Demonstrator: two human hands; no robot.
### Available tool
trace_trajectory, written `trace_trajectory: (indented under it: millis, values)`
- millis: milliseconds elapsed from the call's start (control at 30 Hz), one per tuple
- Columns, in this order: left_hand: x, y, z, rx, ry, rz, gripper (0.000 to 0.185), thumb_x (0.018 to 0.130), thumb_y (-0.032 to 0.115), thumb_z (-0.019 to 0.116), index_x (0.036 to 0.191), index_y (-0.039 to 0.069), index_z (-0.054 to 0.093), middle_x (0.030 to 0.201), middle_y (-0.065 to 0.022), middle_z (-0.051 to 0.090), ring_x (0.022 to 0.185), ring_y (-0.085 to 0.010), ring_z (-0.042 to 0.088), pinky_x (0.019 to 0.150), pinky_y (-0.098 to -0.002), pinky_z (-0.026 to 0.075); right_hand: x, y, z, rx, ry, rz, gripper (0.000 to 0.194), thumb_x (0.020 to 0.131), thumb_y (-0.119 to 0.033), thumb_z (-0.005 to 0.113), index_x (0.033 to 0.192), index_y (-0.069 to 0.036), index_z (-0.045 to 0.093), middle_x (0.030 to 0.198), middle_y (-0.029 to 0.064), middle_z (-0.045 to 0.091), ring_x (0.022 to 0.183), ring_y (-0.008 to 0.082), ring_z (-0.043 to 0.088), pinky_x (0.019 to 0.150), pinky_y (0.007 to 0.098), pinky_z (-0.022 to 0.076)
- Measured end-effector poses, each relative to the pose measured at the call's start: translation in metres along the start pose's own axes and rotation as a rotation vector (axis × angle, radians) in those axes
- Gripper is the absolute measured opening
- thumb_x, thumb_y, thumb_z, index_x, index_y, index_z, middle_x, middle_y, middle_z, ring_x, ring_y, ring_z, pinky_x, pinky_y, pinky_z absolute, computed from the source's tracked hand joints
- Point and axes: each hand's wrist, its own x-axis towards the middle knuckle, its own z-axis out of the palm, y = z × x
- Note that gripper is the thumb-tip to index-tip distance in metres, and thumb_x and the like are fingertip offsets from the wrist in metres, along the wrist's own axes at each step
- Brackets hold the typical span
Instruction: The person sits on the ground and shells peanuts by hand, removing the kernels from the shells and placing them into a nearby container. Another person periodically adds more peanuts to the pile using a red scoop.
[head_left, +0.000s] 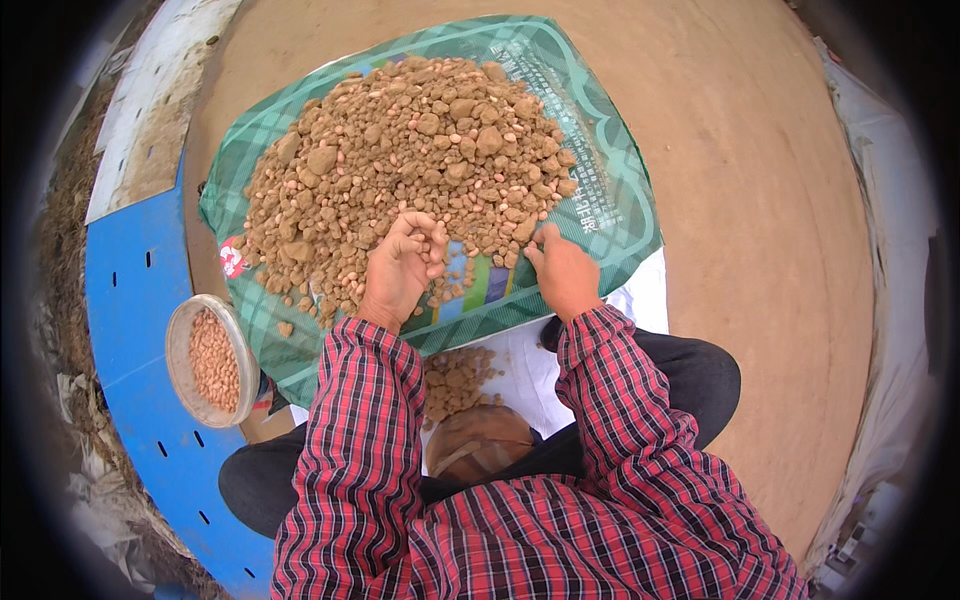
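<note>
A heap of brown soil clods (428, 124) mixed with pinkish kernels that look like shelled peanuts (490, 196) lies on a green checked woven sack (622, 172) bearing printed writing. My left hand (405, 262) is at the near edge of the heap, palm turned inward and fingers curled; whether anything sits inside them is not clear. To its right, my right hand (568, 274) rests by the heap's near right edge, thumb and fingertips close together beside a clod. Its fingertips are partly hidden, so I cannot see if they hold something.
A round plastic tub (247, 375) holding pinkish kernels (212, 360) stands left of the sack. Beneath and near the sack lies white sheeting (525, 367) with loose clods (457, 382). Blue slotted panels (139, 300) border the left, and bare brown ground (750, 187) extends right.
</note>
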Motion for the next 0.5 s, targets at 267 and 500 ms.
trace_trajectory:
  millis: [267, 500]
  values:
    - [0.008, -0.031, 0.034, 1.834, 0.228, 0.162, 0.016, 0.082, 0.026, 0.070, 0.085, 0.012, 0.076, 0.074, -0.0094, 0.068, 0.071, -0.0258, 0.068, 0.061, -0.0408, 0.053, 0.009, 0.005, -0.031, 1.369, -0.380, 0.334, 0.013, 0.093, -0.021, 0.054, 0.093, -0.009, 0.047, 0.073, 0.0020, 0.048, 0.055, 0.0089, 0.041, 0.046, 0.0233, 0.0348]
    - [0.030, -0.050, 0.049, 2.183, 0.301, 0.143, 0.014, 0.081, 0.021, 0.068, 0.082, 0.008, 0.072, 0.082, -0.0132, 0.068, 0.077, -0.0298, 0.069, 0.064, -0.0436, 0.055, 0.006, 0.000, -0.024, 1.898, -0.440, 0.333, 0.015, 0.095, -0.021, 0.045, 0.089, -0.008, 0.048, 0.078, 0.0064, 0.054, 0.057, 0.0116, 0.045, 0.045, 0.0224, 0.0340]
